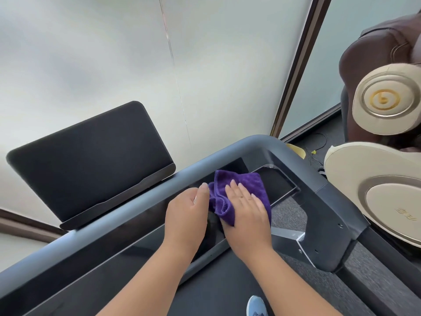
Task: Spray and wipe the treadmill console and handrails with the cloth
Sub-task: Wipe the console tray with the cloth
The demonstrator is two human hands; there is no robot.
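Observation:
A purple cloth (241, 188) lies bunched on the glossy black treadmill console (127, 242), right of its middle. My right hand (246, 208) lies flat on the cloth with straight fingers, pressing it onto the console. My left hand (186, 208) rests beside the cloth's left edge, thumb touching the fabric, fingers curled down on the console; whether they hold anything is hidden. The grey front handrail (159, 185) runs diagonally behind both hands and bends into the right handrail (323, 201). The dark screen (91, 160) stands tilted at the left. No spray bottle is in view.
A frosted glass wall (114, 53) rises close behind the treadmill. A brown and beige massage chair (382, 106) crowds the right side. The treadmill belt (218, 290) and a blue shoe (257, 306) show below. Cables lie on the grey carpet at the right.

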